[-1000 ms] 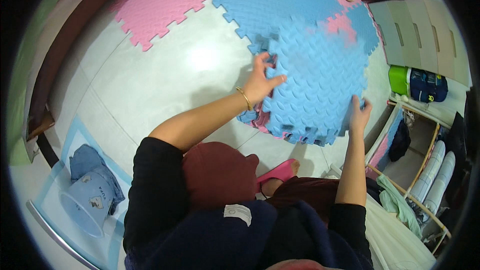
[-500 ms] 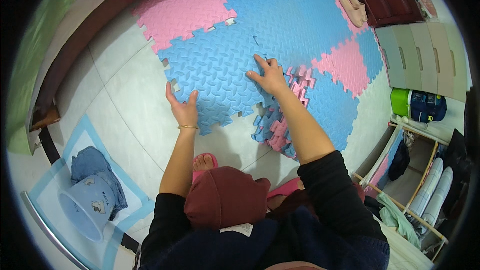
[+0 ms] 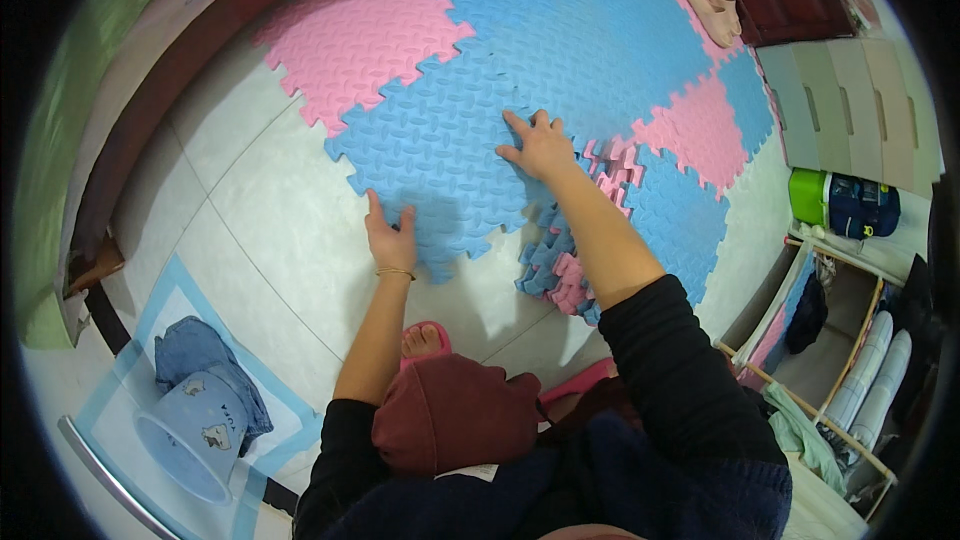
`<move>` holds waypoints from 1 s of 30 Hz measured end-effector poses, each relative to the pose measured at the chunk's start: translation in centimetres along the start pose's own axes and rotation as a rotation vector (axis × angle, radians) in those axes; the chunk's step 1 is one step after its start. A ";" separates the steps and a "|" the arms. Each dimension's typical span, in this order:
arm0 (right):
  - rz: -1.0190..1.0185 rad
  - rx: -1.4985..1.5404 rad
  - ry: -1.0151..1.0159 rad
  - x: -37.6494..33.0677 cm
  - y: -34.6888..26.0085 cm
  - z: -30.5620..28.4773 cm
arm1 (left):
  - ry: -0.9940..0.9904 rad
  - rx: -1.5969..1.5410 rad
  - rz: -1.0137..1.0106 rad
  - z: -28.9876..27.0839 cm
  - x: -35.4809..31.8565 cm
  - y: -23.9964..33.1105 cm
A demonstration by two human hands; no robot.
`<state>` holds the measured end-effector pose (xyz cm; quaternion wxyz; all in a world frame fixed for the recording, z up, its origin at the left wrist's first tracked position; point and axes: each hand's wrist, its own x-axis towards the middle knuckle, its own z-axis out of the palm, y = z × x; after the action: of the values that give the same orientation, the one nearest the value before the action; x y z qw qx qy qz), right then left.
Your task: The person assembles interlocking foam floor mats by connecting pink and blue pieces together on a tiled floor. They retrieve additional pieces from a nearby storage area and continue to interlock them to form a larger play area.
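A blue foam puzzle mat tile (image 3: 430,155) lies in front of me, its toothed far-left edge against a pink tile (image 3: 350,45). My left hand (image 3: 390,242) is at the blue tile's near left edge, with forefinger and thumb spread apart. Some of its other fingers are hidden. On the tile's right part my right hand (image 3: 543,148) presses down with fingers spread, close to the seam with the blue mat beyond. A stack of pink and blue tiles (image 3: 568,280) stands under my right forearm, which partly covers it.
White floor tiles (image 3: 270,210) border the mat. At lower left a light blue bucket (image 3: 195,430) lies beside denim cloth (image 3: 190,345). On the right are a drawer unit (image 3: 850,105), a green and navy bag (image 3: 850,203) and a wooden-framed rack (image 3: 850,340). Beige slippers (image 3: 712,10) sit far right.
The blue tile now sits closer against the pink one, and the small gaps along their seam have closed. My left hand has come slightly right and nearer; my right hand stays on the tile.
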<state>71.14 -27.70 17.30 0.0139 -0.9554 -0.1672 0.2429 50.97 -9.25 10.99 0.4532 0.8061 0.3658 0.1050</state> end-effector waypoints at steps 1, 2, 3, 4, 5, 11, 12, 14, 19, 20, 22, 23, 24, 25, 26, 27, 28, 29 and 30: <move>0.007 -0.027 -0.013 0.1 0.1 0.0 | -0.029 0.020 0.002 0.1 0.0 0.0; -0.022 -0.076 0.048 -0.1 0.2 0.4 | -0.066 0.042 0.002 -0.1 -0.3 0.1; -0.053 -0.125 0.108 -0.2 0.2 0.9 | -0.080 0.023 -0.021 -0.3 -0.4 0.2; -0.083 -0.174 0.169 -0.3 0.1 1.4 | -0.094 0.003 -0.043 -0.4 -0.3 0.3; -0.082 -0.141 0.143 -0.4 -0.3 1.6 | -0.100 -0.017 -0.063 -0.5 -0.1 0.3; -0.142 -0.148 0.235 0.4 0.2 4.6 | 0.163 0.596 0.294 -1.6 1.0 1.9; -0.153 -0.122 0.212 0.6 -0.1 4.1 | 0.139 0.541 0.283 -1.4 1.9 2.3; -0.176 -0.078 0.139 0.5 -0.8 3.2 | 0.085 0.434 0.260 -0.7 4.2 2.9; -0.165 0.078 0.100 0.7 -1.8 1.2 | 0.100 0.335 0.164 1.1 6.7 3.7; -0.156 0.041 0.079 0.9 -1.5 0.8 | 0.124 0.349 0.148 1.1 7.1 4.5; -0.141 -0.026 0.029 1.5 -1.2 0.5 | 0.083 0.586 0.332 2.1 6.9 7.3; -0.139 -0.045 0.017 1.6 -1.0 0.4 | 0.013 0.626 0.434 3.4 7.5 8.2; -0.138 -0.067 0.005 1.6 -0.7 0.2 | -0.056 0.660 0.536 5.1 8.2 9.2; -0.156 -0.083 -0.007 1.8 -1.0 -0.1 | -0.097 0.706 0.669 6.7 9.2 10.2; -0.167 -0.075 -0.041 2.0 -1.2 -0.5 | -0.138 0.739 0.810 8.4 10.7 11.0; -0.185 -0.067 -0.074 2.2 -1.7 -1.0 | -0.196 0.745 0.783 9.6 12.4 10.8; -0.203 -0.059 -0.104 2.4 -2.1 -1.4 | -0.251 0.750 0.758 10.9 14.1 10.3; -0.191 -0.004 -0.107 2.3 -1.7 -1.5 | -0.318 0.744 0.752 11.4 14.6 11.5; -0.179 0.052 -0.110 1.8 -1.3 -1.4 | -0.360 0.803 0.716 11.8 14.7 12.5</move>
<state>72.92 -25.83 17.87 0.0513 -0.9213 -0.2461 0.2968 73.52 -10.97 12.01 0.1021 0.9942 -0.0022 -0.0342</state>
